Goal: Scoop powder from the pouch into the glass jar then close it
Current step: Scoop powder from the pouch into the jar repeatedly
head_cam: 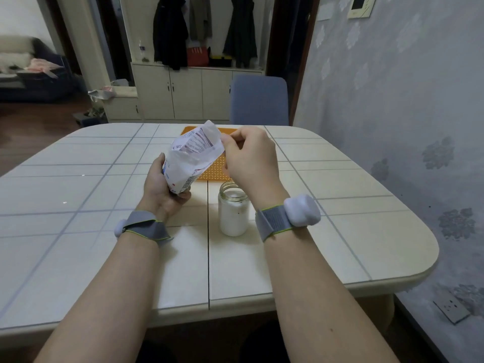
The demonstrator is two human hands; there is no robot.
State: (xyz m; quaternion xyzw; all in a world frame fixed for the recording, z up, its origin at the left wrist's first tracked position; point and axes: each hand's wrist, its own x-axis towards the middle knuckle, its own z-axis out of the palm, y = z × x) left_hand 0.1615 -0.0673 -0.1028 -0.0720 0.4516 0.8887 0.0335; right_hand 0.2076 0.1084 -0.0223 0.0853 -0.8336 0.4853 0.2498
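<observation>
- Above the worktop point(78, 179), both hands hold a white pouch point(192, 158) up in the air.
- The left hand point(159, 187) grips the bottom end of the pouch, with its fingers curled round it.
- The right hand point(248, 158) pinches the top edge of the pouch between thumb and fingers.
- The pouch is tilted, with its top end up and farther away, and it has small red and blue print on it.
- The glass jar point(234, 212) stands upright on the worktop, just under the right wrist and near the left hand.
- The jar's mouth is open, and white powder fills most of it.
- The pouch is above and a bit to the left of the jar and does not touch it.
- An orange mat point(217, 169) with little dots lies flat on the worktop behind the jar, partly hidden by the pouch and the right hand.
- Each wrist wears a grey band point(275, 221) with a white lump on it.
- A blue chair point(259, 103) stands at the far side of the worktop.
- Behind it are pale cupboards point(183, 93), and dark coats point(170, 32) hang above them.
</observation>
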